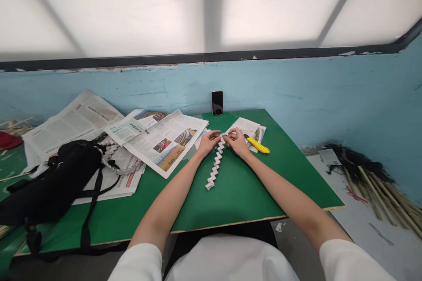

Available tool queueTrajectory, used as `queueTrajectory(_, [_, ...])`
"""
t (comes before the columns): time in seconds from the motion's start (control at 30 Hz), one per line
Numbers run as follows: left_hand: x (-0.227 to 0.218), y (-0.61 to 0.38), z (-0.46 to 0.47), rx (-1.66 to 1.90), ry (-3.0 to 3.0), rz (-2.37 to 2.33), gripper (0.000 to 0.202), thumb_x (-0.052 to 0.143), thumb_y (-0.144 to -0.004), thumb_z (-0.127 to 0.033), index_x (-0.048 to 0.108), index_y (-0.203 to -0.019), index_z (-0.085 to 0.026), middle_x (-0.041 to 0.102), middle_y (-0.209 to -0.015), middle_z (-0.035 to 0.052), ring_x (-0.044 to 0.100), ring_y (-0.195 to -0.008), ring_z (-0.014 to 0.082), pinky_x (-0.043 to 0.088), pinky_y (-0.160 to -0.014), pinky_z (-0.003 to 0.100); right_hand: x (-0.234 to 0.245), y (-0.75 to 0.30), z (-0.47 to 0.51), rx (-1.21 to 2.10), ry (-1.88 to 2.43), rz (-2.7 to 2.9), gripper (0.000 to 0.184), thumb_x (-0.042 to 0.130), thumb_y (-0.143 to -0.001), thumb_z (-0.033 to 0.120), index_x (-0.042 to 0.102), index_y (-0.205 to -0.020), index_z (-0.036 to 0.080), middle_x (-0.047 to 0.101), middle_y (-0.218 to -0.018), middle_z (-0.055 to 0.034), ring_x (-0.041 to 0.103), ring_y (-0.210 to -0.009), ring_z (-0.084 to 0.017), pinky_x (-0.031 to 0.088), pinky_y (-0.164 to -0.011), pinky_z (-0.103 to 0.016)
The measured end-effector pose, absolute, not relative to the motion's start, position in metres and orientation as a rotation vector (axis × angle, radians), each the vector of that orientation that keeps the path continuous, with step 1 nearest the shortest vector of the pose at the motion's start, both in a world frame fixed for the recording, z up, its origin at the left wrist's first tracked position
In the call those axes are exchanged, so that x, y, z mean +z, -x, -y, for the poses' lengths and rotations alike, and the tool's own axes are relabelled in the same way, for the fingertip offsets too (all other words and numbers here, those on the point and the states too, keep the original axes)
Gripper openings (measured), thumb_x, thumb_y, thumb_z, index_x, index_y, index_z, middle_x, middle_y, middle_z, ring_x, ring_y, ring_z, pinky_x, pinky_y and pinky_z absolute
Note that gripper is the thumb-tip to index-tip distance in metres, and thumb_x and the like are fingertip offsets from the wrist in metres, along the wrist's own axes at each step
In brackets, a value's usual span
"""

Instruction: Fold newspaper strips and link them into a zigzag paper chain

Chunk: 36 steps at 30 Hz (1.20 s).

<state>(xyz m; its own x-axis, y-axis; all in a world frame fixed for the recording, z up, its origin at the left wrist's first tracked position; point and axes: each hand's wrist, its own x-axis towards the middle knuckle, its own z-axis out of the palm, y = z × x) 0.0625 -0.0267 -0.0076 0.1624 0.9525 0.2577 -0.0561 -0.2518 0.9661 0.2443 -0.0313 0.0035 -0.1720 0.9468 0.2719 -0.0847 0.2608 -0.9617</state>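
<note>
A zigzag chain of folded white paper (215, 167) lies on the green table (250, 189), running from my hands toward me. My left hand (208, 141) and my right hand (236, 140) meet at its far end, both with fingers pinched shut on the chain's top folds. A yellow utility knife (259, 145) lies just right of my right hand, on a small sheet of newspaper (248, 128).
Open newspapers (158, 138) cover the table's left half, with a black bag (56, 184) and another folded paper chain (114, 158) on them. A phone (217, 102) leans upright on the blue wall. Bamboo sticks (379, 193) lie on the floor at the right.
</note>
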Motion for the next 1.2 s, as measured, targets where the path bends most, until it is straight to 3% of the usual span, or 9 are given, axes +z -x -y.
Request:
queueTrajectory(0.3, [-0.006, -0.065, 0.026, 1.311, -1.321, -0.938, 0.048, 0.085, -0.07, -0.048, 0.073, -0.1, -0.013, 0.077, -0.092, 0.0096, 0.072, -0.078, 0.0201, 0.058, -0.07, 0.032, 0.004, -0.243, 0.03, 1.084, 0.89, 1.353, 0.048, 0.077, -0.074, 0.063, 0.052, -0.094, 0.026, 0.068, -0.076, -0.0003, 0.063, -0.064, -0.02, 0.053, -0.063, -0.035])
queueTrajectory(0.6, [-0.006, -0.065, 0.027, 1.294, -1.249, -0.914, 0.05, 0.085, -0.069, -0.052, 0.071, -0.098, -0.014, 0.077, -0.094, 0.009, 0.072, -0.086, 0.0213, 0.058, -0.08, 0.035, 0.008, -0.242, 0.041, 0.84, 0.915, 1.463, 0.041, 0.075, -0.08, 0.057, 0.059, -0.098, 0.024, 0.072, -0.087, -0.0049, 0.071, -0.084, -0.025, 0.056, -0.08, -0.039])
queueTrajectory(0.8, [-0.006, -0.067, 0.026, 1.321, -1.063, -0.753, 0.044, 0.091, -0.065, -0.041, 0.072, -0.095, -0.016, 0.076, -0.091, 0.0052, 0.071, -0.085, 0.0191, 0.054, -0.084, 0.033, 0.005, -0.238, 0.042, 0.624, 0.894, 1.555, 0.031, 0.069, -0.088, 0.05, 0.06, -0.1, 0.024, 0.071, -0.091, -0.0046, 0.069, -0.083, -0.022, 0.057, -0.078, -0.037])
queueTrajectory(1.2, [-0.003, -0.068, 0.027, 1.351, -0.981, -0.711, 0.041, 0.095, -0.058, -0.034, 0.075, -0.088, -0.016, 0.076, -0.085, 0.0043, 0.07, -0.08, 0.0164, 0.053, -0.083, 0.031, 0.005, -0.24, 0.041, 0.759, 0.897, 1.536, 0.031, 0.071, -0.086, 0.046, 0.067, -0.105, 0.023, 0.075, -0.096, -0.0064, 0.072, -0.091, -0.025, 0.058, -0.086, -0.039])
